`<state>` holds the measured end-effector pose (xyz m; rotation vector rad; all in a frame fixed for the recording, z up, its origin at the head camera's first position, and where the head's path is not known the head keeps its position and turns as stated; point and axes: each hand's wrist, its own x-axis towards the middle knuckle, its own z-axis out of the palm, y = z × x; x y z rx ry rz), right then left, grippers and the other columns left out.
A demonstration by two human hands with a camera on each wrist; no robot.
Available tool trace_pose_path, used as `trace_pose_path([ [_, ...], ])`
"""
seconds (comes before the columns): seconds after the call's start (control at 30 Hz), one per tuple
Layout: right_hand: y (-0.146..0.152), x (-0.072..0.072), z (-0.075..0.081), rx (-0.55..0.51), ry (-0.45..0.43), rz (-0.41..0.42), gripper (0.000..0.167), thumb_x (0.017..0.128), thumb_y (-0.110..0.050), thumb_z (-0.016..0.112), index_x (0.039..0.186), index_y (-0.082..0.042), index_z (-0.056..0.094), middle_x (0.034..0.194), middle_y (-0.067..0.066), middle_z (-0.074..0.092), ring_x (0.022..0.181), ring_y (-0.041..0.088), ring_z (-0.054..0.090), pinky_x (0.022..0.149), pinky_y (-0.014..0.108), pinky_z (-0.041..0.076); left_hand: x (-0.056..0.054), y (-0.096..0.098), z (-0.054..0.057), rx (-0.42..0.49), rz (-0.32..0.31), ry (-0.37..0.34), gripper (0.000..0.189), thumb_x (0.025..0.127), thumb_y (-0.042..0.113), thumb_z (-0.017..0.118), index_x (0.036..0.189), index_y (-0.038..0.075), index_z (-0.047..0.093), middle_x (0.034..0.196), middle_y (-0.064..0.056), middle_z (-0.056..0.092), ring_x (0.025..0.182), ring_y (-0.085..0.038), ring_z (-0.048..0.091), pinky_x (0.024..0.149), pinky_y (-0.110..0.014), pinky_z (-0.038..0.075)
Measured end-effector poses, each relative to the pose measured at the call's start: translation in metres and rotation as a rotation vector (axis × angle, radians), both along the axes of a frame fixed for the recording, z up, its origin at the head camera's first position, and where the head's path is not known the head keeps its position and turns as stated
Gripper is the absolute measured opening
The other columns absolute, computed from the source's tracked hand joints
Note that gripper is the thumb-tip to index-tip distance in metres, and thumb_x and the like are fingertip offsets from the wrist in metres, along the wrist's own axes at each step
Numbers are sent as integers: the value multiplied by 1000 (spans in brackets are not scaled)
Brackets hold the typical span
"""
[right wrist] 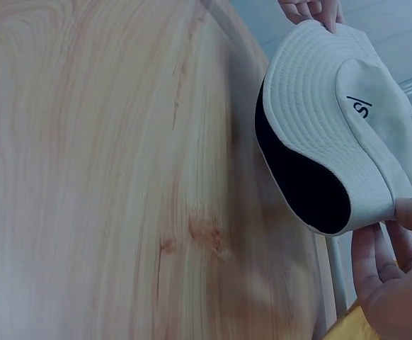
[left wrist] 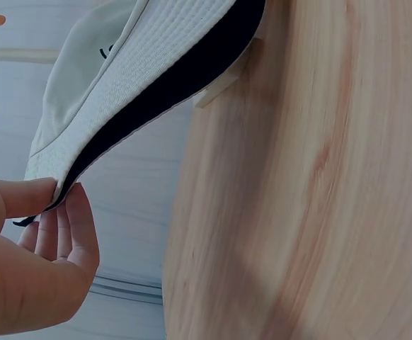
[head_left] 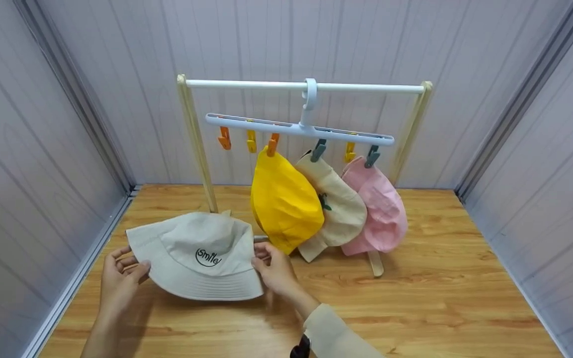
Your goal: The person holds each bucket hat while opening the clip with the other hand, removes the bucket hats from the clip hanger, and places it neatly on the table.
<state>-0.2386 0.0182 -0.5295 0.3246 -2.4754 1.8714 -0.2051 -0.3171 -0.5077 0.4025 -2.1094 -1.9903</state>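
A pale grey bucket hat with "Smile" lettering on its crown is held above the wooden table, brim toward the front. My left hand pinches the left edge of the brim between thumb and fingers. On the other side, my right hand pinches the brim's right edge. The wrist views show the dark underside of the brim, and the left thumb lies on top of the fabric. Behind the right hand hangs a yellow hat, clipped to a light blue hanger.
A cream hat and a pink hat hang right of the yellow one. An orange clip and a yellow clip on the hanger's left hold nothing. The hanger hooks over a white rod on wooden legs. Panel walls surround the table.
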Motion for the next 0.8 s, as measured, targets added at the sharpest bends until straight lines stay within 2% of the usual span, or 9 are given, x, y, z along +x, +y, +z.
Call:
trace_pose_path([
  [0.13, -7, 0, -1, -21, -16, 2, 23, 99, -1, 70, 122, -2, 71, 105, 6, 69, 95, 15, 62, 88, 30, 53, 1, -7, -1, 8, 11, -18, 55, 101, -7, 65, 144, 10, 35, 110, -1, 57, 93, -5, 63, 82, -21, 60],
  [0.4, -19, -2, -4, 3, -37, 8, 24, 100, -1, 69, 123, -4, 72, 103, 2, 71, 91, 9, 62, 87, 29, 54, 4, -17, -6, 62, 33, -42, 50, 101, -5, 65, 137, 19, 40, 111, -1, 58, 95, -6, 65, 85, -22, 60],
  [0.8, -35, 0, -1, -8, -36, 31, 25, 100, -1, 69, 124, 0, 72, 104, 4, 72, 90, 9, 62, 86, 29, 56, 10, -31, -10, 99, 66, -126, 48, 103, -1, 64, 133, 28, 40, 116, -1, 55, 95, -6, 65, 86, -23, 60],
])
